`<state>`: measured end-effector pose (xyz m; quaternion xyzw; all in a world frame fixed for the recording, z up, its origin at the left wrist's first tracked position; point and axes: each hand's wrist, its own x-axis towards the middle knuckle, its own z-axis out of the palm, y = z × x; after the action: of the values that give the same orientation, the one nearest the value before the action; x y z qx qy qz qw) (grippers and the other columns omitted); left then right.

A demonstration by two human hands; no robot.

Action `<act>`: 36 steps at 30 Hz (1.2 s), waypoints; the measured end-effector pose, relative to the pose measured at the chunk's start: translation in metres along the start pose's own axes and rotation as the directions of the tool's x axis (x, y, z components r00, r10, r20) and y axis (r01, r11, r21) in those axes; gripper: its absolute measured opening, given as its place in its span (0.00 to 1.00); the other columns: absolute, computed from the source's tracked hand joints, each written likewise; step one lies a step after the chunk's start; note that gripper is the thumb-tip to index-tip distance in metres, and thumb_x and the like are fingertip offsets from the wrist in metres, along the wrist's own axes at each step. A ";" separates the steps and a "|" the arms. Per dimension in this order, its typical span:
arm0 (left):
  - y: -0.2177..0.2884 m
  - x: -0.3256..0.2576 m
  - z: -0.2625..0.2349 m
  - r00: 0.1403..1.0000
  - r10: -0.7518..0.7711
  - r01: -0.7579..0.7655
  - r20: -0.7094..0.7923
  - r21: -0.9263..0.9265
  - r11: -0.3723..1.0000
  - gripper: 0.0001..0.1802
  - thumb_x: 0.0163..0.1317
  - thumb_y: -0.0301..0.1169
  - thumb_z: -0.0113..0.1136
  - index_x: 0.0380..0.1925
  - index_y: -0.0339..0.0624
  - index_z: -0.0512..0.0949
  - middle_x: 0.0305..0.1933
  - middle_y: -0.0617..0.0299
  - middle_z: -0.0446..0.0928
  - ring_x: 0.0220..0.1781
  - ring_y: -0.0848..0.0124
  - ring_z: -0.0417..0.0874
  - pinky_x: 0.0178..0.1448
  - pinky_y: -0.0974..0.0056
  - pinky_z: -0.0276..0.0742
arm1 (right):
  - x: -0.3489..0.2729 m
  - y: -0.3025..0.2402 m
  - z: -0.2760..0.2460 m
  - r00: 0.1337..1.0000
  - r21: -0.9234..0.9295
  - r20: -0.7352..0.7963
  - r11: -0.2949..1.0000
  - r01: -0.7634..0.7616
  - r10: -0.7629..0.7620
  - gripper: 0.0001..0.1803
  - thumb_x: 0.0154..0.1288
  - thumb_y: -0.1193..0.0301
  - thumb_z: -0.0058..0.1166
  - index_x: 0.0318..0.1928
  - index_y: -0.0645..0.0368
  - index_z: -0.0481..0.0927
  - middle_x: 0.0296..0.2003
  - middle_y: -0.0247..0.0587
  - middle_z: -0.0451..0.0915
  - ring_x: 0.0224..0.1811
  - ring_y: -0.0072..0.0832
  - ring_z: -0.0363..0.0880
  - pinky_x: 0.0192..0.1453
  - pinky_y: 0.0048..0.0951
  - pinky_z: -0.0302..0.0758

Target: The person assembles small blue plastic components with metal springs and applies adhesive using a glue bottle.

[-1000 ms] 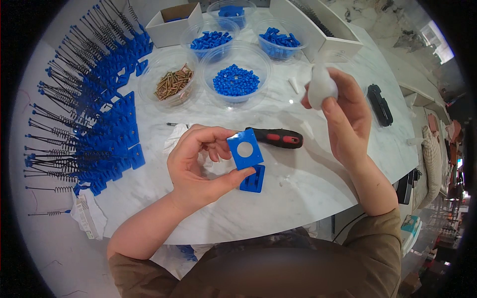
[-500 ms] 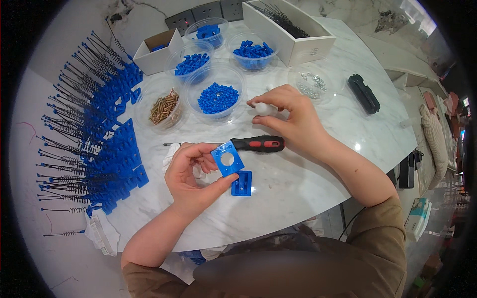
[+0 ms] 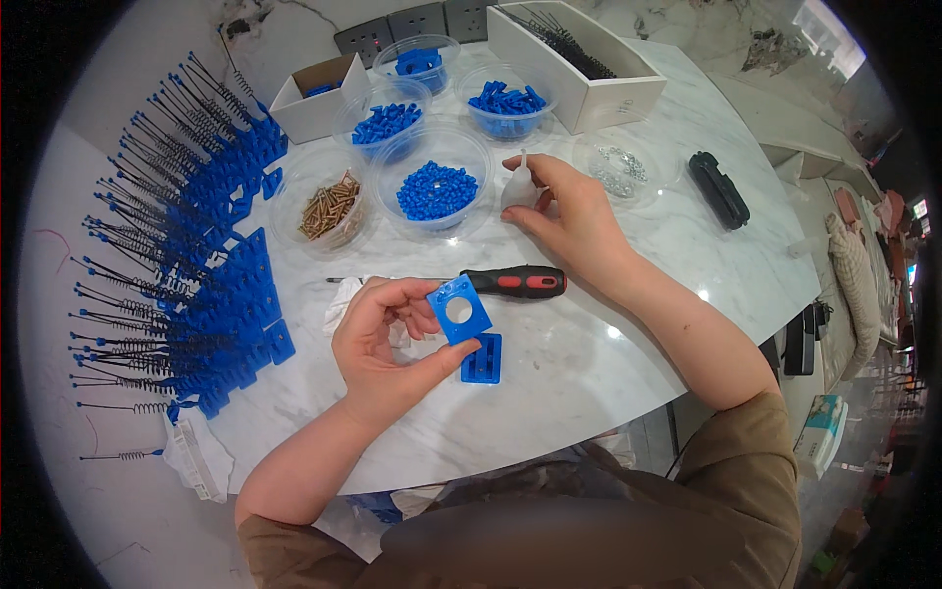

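My left hand (image 3: 378, 334) pinches a blue square plastic plate (image 3: 479, 322) with a round hole, its thumb below and fingers above. Just below that plate, a second blue square part (image 3: 482, 365) with slots lies on the table. Farther right, my right hand (image 3: 569, 211) is closed around a small white squeeze bottle (image 3: 517, 188) whose thin nozzle points up. Whether the bottle's base touches the table, I cannot tell. Between my hands lies a screwdriver (image 3: 520, 282) with a black and red handle, its shaft pointing left.
Ahead are a bowl of blue beads (image 3: 438, 191), a bowl of screws (image 3: 332, 208) and a dish of small metal rings (image 3: 616, 173). Blue parts with black springs (image 3: 211, 275) line the left edge. A white box (image 3: 589, 88) stands behind; a black case (image 3: 719, 189) is at right.
My right hand has turned the white bottle from tilted to upright, nozzle up. The left hand still holds the blue plate, which appears slightly farther right.
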<state>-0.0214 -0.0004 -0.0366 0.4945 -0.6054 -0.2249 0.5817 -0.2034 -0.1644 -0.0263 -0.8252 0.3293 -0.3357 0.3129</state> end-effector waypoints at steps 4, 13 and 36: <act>0.003 0.000 0.000 0.999 -0.046 0.046 0.013 -0.029 0.999 0.30 0.37 0.22 0.76 0.45 0.35 0.74 0.37 0.65 0.73 0.34 0.80 0.72 0.38 0.75 0.66 | -0.002 0.001 -0.003 1.000 -0.036 -0.014 0.999 0.028 -0.028 0.28 0.52 0.76 0.63 0.55 0.64 0.70 0.47 0.51 0.76 0.44 0.40 0.78 0.47 0.34 0.76; 0.000 -0.001 0.000 0.999 -0.015 0.015 -0.028 -0.021 1.000 0.29 0.37 0.23 0.77 0.44 0.37 0.75 0.36 0.65 0.73 0.33 0.81 0.72 0.36 0.75 0.67 | -0.011 -0.024 -0.018 0.890 -0.106 -0.351 0.957 0.272 -0.291 0.27 0.54 0.83 0.56 0.56 0.62 0.68 0.50 0.48 0.73 0.55 0.37 0.72 0.53 0.33 0.69; 0.006 -0.010 0.001 0.998 -0.028 0.041 0.060 -0.220 0.975 0.31 0.41 0.28 0.75 0.50 0.38 0.78 0.27 0.72 0.68 0.27 0.83 0.65 0.28 0.76 0.56 | -0.068 -0.056 0.013 0.700 0.697 0.702 -0.078 -0.713 -0.131 0.21 0.71 0.64 0.48 0.60 0.60 0.69 0.52 0.34 0.73 0.52 0.22 0.69 0.57 0.29 0.65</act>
<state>-0.0258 0.0104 -0.0365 0.4306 -0.5841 -0.3147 0.6118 -0.2122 -0.0765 -0.0163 -0.3070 0.0693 -0.1065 0.9432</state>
